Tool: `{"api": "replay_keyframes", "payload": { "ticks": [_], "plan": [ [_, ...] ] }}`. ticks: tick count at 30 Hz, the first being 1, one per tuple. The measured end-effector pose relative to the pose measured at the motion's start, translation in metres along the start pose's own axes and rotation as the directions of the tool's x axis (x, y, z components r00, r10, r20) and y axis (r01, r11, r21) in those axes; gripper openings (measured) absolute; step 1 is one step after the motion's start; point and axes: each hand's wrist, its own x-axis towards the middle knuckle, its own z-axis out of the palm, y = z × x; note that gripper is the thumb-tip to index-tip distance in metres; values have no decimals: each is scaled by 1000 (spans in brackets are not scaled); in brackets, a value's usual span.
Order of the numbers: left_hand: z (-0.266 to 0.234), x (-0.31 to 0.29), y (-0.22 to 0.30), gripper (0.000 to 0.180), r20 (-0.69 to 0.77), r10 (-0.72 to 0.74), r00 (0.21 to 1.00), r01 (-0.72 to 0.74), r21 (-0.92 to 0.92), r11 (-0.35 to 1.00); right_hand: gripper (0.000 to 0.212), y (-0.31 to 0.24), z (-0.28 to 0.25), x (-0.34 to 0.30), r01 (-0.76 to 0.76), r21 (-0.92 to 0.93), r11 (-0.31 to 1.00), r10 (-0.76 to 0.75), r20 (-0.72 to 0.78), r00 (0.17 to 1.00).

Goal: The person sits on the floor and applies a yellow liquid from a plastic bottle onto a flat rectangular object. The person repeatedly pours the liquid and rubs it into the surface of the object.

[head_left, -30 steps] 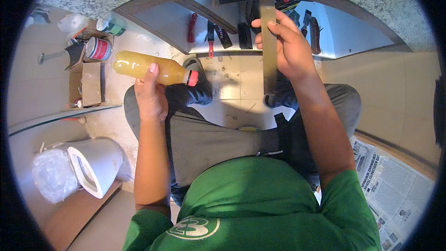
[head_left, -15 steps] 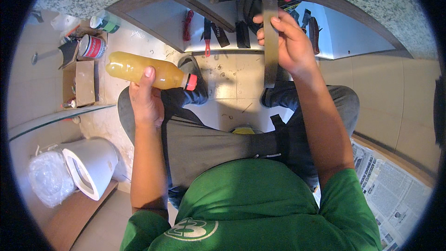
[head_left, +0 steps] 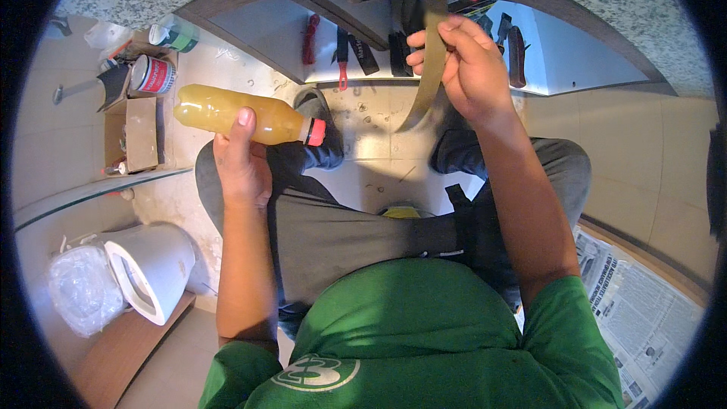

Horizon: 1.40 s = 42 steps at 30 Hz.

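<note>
Lower end of the olive strip [head_left: 434, 57] has swung left, lol. It's upper centre, pinched in the right hand [head_left: 477, 72]'s grip. Left hand [head_left: 241, 163] is wrapped round the yellow bottle [head_left: 212, 111], left of centre. I'd pinch firmly, bottle steady.

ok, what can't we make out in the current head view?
All in head view:
- Left hand: most fingers hidden behind the bottle.
- Yellow thing between the legs: mostly hidden by the grey trousers.
- Newspaper: cut off by the fisheye rim.
- Items in the carton: too small to identify.
</note>
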Motion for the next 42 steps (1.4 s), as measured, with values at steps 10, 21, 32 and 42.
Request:
{"api": "replay_keyframes", "payload": {
  "ticks": [10, 21, 32, 42],
  "plan": [
    [-5, 2, -4, 53, 9, -13, 1000, 13, -2, 1000, 22, 5, 24, -4, 8, -26, 1000, -9, -22, 1000],
    [1, 0, 6, 55, -11, -101, 995, 96, -206, 974, 24, 7, 25, -2, -60, 119, 991, 40, 163, 986],
    [0, 0, 4, 54, -10, -88, 996, 84, -209, 974, 23, 5, 27, 1, -45, 121, 992, 24, 172, 985],
    [1, 0, 3, 55, -8, -94, 996, 91, -198, 976, 35, 7, 9, -4, -96, 123, 988, 74, 175, 982]
  ]
}}
